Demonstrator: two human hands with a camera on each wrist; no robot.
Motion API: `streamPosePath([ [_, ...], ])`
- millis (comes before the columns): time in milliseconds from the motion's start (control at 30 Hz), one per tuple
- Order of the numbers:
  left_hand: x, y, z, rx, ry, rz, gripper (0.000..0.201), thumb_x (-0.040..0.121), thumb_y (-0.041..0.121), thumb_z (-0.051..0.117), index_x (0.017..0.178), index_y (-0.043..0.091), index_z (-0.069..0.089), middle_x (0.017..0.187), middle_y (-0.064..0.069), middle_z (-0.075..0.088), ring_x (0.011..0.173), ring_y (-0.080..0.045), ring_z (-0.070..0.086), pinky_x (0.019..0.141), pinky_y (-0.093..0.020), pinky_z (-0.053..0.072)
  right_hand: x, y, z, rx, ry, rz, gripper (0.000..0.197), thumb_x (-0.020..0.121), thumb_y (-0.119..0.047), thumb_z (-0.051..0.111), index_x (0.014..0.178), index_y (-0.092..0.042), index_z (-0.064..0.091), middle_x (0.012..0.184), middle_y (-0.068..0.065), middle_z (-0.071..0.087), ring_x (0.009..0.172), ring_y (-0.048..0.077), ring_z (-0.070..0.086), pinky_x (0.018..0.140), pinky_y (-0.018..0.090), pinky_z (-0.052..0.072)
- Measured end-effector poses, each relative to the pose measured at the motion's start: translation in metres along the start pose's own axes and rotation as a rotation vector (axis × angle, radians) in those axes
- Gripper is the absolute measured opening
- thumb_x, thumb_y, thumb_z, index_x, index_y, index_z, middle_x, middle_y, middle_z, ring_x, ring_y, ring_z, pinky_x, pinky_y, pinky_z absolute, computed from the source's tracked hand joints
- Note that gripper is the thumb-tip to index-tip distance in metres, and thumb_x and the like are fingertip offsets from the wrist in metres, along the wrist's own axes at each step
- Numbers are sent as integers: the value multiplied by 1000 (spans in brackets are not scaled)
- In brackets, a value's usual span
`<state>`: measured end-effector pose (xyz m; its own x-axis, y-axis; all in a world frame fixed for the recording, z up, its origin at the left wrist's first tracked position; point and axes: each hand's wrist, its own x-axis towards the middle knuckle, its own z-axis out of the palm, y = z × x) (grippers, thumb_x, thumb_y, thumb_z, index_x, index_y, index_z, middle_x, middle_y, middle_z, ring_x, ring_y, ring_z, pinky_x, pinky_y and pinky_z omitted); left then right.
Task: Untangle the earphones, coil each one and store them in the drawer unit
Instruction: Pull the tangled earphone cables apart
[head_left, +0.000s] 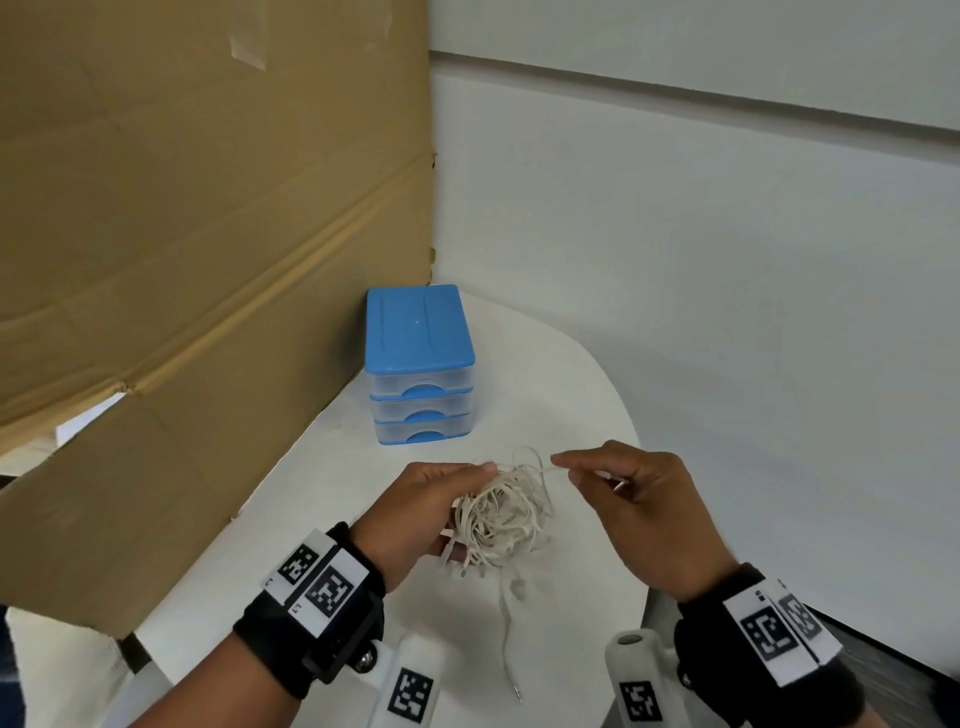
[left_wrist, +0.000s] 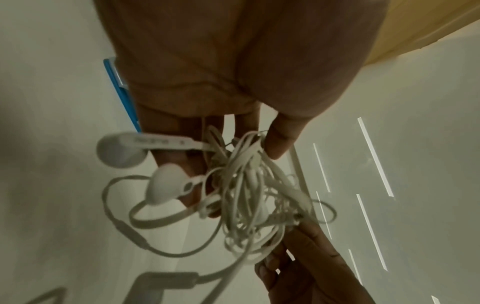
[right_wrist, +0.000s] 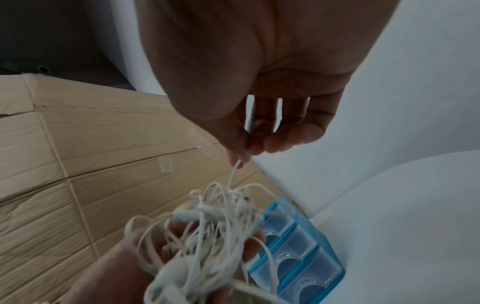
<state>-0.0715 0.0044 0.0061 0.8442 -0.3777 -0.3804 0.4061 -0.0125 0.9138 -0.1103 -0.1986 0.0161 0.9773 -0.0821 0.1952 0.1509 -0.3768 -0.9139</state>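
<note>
A tangled bundle of white earphones (head_left: 501, 512) (left_wrist: 249, 195) (right_wrist: 207, 232) hangs above the white table, cradled in my left hand (head_left: 431, 512), whose fingers and thumb curl round it. My right hand (head_left: 618, 493) (right_wrist: 241, 148) pinches one strand at the bundle's top between thumb and forefinger, with a plug end lying in its palm. Two earbuds (left_wrist: 122, 152) stick out of the bundle, and one cable with a plug (head_left: 511, 670) dangles down to the table. The blue drawer unit (head_left: 421, 364) (right_wrist: 296, 251) stands behind, its three clear drawers closed.
A large cardboard sheet (head_left: 182, 260) leans along the left side of the round white table (head_left: 582, 395). A white wall runs behind and to the right. Two white marker-tagged posts (head_left: 410, 686) stick up at the near edge.
</note>
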Motion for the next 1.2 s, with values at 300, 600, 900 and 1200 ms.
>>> streamPosePath([
  [300, -1, -5, 5, 95, -35, 56, 31, 92, 30, 58, 97, 4, 75, 82, -14, 70, 61, -16, 62, 52, -23, 51, 3, 7, 5, -76, -64, 67, 10, 84, -10, 73, 84, -18, 79, 64, -22, 67, 51, -2, 56, 52, 7, 38],
  [600, 2, -7, 1, 58, -66, 19, 34, 89, 36, 60, 90, 6, 77, 79, -13, 74, 63, -17, 66, 57, -26, 51, 4, 3, 9, 92, -197, 117, 27, 93, 4, 55, 93, -14, 76, 76, 2, 73, 67, 5, 60, 56, 15, 43],
  [900, 2, -15, 1, 97, -133, 69, 43, 95, 35, 54, 97, -4, 72, 98, -28, 71, 93, -44, 66, 92, -50, 52, 0, -2, 16, 125, -428, 185, 3, 95, 0, 53, 95, 0, 50, 59, -2, 63, 57, 16, 50, 49, 12, 38],
  [1200, 4, -13, 2, -154, -122, 11, 40, 90, 34, 55, 94, -2, 72, 96, -23, 72, 84, -28, 69, 79, -37, 56, 0, 6, 18, 272, -297, 209, 12, 84, -3, 69, 83, -11, 78, 70, 2, 71, 58, 11, 56, 55, 26, 47],
])
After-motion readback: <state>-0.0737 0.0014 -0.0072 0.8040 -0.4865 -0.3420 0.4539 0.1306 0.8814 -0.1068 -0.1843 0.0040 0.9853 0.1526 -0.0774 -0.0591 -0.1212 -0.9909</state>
